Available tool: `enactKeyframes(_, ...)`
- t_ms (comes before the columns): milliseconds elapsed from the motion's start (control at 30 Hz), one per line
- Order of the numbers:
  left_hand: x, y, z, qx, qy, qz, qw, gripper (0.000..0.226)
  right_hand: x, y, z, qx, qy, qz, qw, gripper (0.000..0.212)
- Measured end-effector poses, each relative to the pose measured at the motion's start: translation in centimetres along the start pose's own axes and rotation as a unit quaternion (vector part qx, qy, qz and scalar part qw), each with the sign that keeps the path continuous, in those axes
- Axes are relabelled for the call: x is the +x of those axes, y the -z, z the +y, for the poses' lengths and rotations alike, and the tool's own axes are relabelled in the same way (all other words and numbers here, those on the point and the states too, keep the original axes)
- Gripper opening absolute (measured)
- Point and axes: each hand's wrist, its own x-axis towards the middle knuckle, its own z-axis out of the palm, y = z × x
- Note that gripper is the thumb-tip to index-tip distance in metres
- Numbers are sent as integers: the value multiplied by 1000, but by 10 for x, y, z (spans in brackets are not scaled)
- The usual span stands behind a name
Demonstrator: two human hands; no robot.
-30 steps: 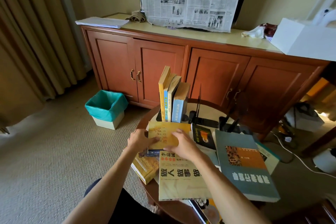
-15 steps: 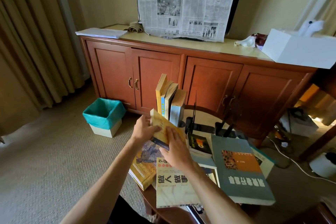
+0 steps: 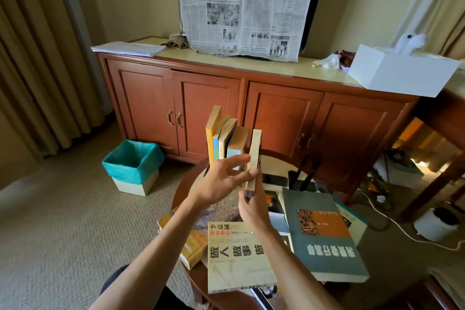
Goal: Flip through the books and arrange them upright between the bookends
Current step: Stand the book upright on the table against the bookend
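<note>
Hands meet over a round dark-wood table (image 3: 187,185), both on one thin yellow-spined paperback book (image 3: 254,156) that stands upright, page edges toward the camera. Left hand (image 3: 220,178): fingers spread and nearly straight, fingertips pressed flat on the book's left face, thumb low; not curled round it. Right hand (image 3: 253,209): pinches the book's lower corner from beneath, fingers bent at the bottom edge. Held book is just right of a row of four upright books (image 3: 224,138) (yellow, blue and tan spines) at the far side of the table; whether it touches the last of them cannot be told. Black bookend pieces (image 3: 300,178) show behind and right of the held book, partly hidden. Flat on the near table: a cream-covered book with large olive characters (image 3: 236,257), under the right forearm at its right edge; a grey-green book with an orange panel (image 3: 324,236) to the right; a brown and gold hardback (image 3: 198,236) at the left, overhanging the rim. Beyond the table: a red-brown wooden sideboard (image 3: 208,111), a newspaper sheet (image 3: 246,5) hung over a dark screen, a teal-lined waste bin (image 3: 133,163) on the beige carpet.
</note>
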Motion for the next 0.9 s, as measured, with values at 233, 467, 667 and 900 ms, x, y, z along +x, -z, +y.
enactKeyframes(233,26,-6,2,16,-26,1,1000,35,45,-9,4,-10,-44,-22,999,57)
enactKeyframes(467,81,3,-5,245,-3,8,969,20,83,-22,24,8,-116,-95,989,47)
enactKeyframes(667,119,4,-18,399,-20,52,915,29,110,-18,45,25,-171,-175,969,76)
enactKeyframes(900,138,13,-30,362,-4,96,927,45,121,-21,66,-9,-165,-203,965,73)
